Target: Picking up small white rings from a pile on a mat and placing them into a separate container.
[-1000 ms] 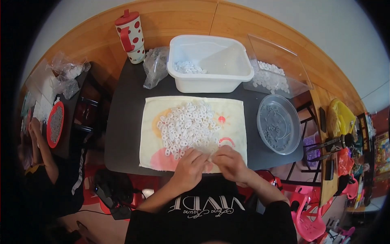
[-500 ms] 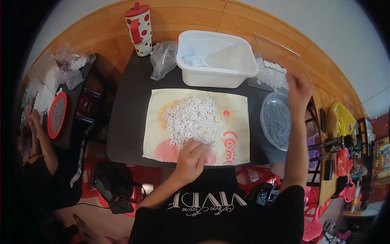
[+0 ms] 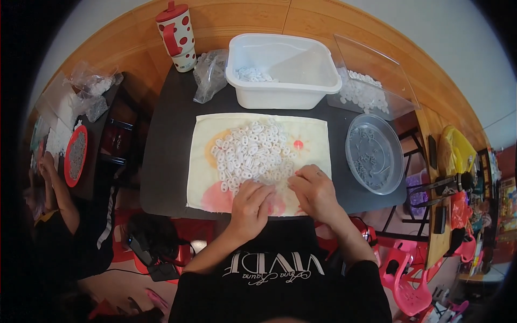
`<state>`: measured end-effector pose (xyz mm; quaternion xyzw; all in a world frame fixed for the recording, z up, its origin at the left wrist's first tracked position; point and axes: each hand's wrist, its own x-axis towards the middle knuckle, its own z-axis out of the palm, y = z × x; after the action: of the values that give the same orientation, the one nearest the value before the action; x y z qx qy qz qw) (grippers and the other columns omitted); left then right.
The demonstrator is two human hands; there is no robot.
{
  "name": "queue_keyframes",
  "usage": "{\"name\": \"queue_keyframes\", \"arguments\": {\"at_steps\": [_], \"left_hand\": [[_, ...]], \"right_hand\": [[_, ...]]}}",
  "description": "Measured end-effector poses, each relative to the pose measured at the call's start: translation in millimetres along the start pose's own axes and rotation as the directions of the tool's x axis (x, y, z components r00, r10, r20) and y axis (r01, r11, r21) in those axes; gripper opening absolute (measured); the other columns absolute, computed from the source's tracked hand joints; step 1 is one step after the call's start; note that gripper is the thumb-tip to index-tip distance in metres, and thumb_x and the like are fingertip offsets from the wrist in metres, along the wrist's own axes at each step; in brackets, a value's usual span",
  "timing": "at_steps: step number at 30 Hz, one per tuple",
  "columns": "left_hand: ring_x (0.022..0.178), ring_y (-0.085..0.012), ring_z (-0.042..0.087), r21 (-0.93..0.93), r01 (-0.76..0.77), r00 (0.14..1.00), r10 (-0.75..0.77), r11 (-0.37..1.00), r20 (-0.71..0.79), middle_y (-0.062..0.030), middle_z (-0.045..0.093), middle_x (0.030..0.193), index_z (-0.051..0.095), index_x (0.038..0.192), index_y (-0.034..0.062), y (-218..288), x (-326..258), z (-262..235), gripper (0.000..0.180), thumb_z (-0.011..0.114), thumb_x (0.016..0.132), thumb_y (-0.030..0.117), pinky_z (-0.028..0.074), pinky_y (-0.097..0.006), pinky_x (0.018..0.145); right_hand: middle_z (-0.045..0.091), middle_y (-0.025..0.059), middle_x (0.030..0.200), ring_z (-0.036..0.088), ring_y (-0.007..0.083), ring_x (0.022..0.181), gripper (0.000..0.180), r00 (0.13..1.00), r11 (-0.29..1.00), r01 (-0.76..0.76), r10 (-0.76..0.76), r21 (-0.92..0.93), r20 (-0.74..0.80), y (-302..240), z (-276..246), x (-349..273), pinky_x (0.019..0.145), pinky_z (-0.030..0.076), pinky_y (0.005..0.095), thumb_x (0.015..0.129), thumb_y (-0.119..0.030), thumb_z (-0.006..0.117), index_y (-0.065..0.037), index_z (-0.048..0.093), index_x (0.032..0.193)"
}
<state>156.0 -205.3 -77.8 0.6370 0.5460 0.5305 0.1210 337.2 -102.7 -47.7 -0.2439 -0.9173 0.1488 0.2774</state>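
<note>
Where wood panelling (image 3: pixel 242 19) backs the dark table (image 3: pixel 167 156), one pale printed towel (image 3: pixel 315 134) lies flat. Beyond it: one white tub (image 3: pixel 283 98); one clear bin (image 3: pixel 372 63), rear right. Right hand (image 3: pixel 315 191): back over the towel, having been at the bin half a second ago; fingers curled, grip hidden. Left hand (image 3: pixel 250 209): bent fingers, same place, hold unclear. White pierced pieces (image 3: pixel 253 148): heaped mid-towel, just beyond the hands.

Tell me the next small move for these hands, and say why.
Probably bring the right hand slightly inward to meet the left hand: their fingertips face each other across a small gap at the near edge of the pile of white pieces. Whatever they may pinch there is too small to make out.
</note>
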Motion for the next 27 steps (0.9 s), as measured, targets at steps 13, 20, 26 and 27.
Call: {"name": "queue_keyframes", "arguments": {"at_steps": [13,20,26,27], "left_hand": [[0.083,-0.0357,0.058,-0.021,0.030,0.998,-0.029,0.999,0.056,-0.0153,0.062,0.090,0.067,0.103,-0.0021,5,5,0,0.023,0.070,0.080,-0.004,0.048,-0.043,0.071],[0.073,-0.0134,0.065,-0.473,0.419,0.903,-0.302,0.775,0.305,-0.0115,0.069,0.095,0.066,0.116,-0.0042,-3,9,-11,0.021,0.063,0.096,0.001,0.051,-0.025,0.062],[0.086,-0.0138,0.066,-0.697,0.656,0.749,-0.355,0.288,0.559,-0.0114,0.069,0.103,0.068,0.115,-0.0074,-14,14,-8,0.026,0.066,0.089,-0.007,0.055,-0.026,0.075],[0.086,-0.0138,0.066,-0.697,0.656,0.749,-0.358,0.288,0.557,-0.0114,0.069,0.103,0.068,0.115,-0.0074,-16,12,-8,0.026,0.066,0.089,-0.007,0.055,-0.026,0.075]], "right_hand": [[0.056,0.0120,0.089,0.058,0.0319,0.080,0.019,0.997,0.996,0.082,-0.082,-0.020,0.010,-7,9,-1,0.070,0.048,0.0393,0.070,0.001,0.066,-0.004,0.064,0.088],[0.060,0.0074,0.093,0.059,0.0270,0.080,0.027,0.973,0.967,0.209,-0.190,0.148,-0.128,-17,-4,4,0.065,0.049,0.0359,0.068,0.000,0.069,-0.006,0.070,0.095],[0.064,0.0074,0.097,0.059,0.0263,0.074,0.031,0.968,0.946,0.218,-0.179,0.241,-0.175,-15,-12,1,0.060,0.047,0.0365,0.066,0.009,0.068,-0.005,0.071,0.093],[0.065,0.0084,0.095,0.061,0.0273,0.074,0.029,0.970,0.959,0.186,-0.144,0.215,-0.194,-7,-17,-2,0.061,0.049,0.0361,0.068,0.009,0.069,-0.004,0.071,0.093]]}}
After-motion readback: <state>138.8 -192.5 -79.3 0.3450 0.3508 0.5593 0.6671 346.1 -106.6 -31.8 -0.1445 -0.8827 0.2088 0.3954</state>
